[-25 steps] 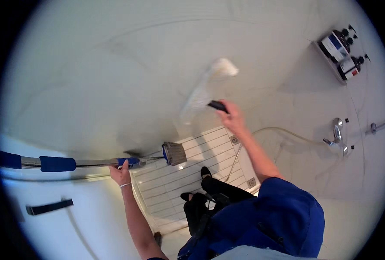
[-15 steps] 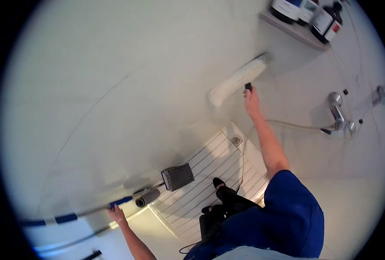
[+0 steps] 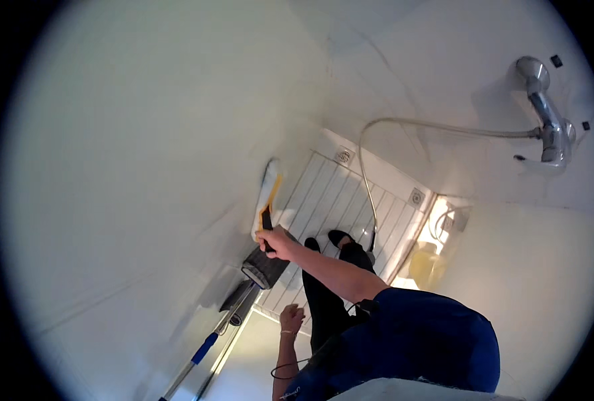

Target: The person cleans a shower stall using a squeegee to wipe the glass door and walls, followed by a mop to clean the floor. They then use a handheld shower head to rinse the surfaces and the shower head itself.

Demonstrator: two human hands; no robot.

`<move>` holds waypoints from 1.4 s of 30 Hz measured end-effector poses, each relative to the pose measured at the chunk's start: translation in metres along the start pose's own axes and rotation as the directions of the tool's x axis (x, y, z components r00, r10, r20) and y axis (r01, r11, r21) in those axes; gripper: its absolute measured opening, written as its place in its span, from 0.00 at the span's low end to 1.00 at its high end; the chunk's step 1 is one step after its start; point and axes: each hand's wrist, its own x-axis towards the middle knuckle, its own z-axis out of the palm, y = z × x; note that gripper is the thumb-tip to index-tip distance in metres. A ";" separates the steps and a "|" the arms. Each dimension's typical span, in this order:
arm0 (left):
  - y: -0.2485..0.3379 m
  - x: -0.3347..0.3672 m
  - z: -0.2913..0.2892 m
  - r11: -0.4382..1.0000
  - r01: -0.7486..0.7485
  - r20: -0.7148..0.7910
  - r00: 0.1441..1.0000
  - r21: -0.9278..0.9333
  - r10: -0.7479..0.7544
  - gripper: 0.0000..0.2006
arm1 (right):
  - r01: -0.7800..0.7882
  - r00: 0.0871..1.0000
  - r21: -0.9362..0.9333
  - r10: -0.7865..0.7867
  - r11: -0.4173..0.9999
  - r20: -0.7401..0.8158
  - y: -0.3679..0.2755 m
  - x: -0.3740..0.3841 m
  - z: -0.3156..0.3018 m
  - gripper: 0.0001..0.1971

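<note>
My right hand is closed round the black handle of a window washer with a white fluffy sleeve and a yellow edge. The washer stands nearly upright in the picture, against or close to the lower part of the pale wall. Just below my right hand is the grey head of a mop. Its pole, with a blue grip, runs off to the lower left. My left hand hangs near my leg with its fingers curled in, apart from the pole, and no object shows in it.
Beneath my feet lies a white slatted shower floor with a drain in the corner. A chrome mixer tap juts from the right wall. Its hose loops down to the floor. A dark roll lies beside the mop.
My right hand has brought the washer down and left, from high on the wall to near the floor. My left hand has let go of the mop pole and moved right. The view has shifted.
</note>
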 end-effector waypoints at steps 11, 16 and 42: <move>-0.005 0.056 0.018 0.687 -0.421 0.265 0.907 0.592 0.327 0.15 | 0.640 0.692 -0.223 -0.678 0.735 -0.248 -0.253 0.041 -0.099 0.09; -0.011 0.081 0.017 0.555 -0.476 0.418 0.876 0.682 0.238 0.18 | 0.532 0.731 -0.357 -0.629 0.768 -0.263 -0.130 0.035 -0.124 0.11; -0.006 0.116 0.067 0.438 -0.436 0.405 0.899 0.787 0.168 0.19 | 0.713 0.581 -0.131 -0.686 0.688 -0.437 -0.275 -0.064 -0.119 0.12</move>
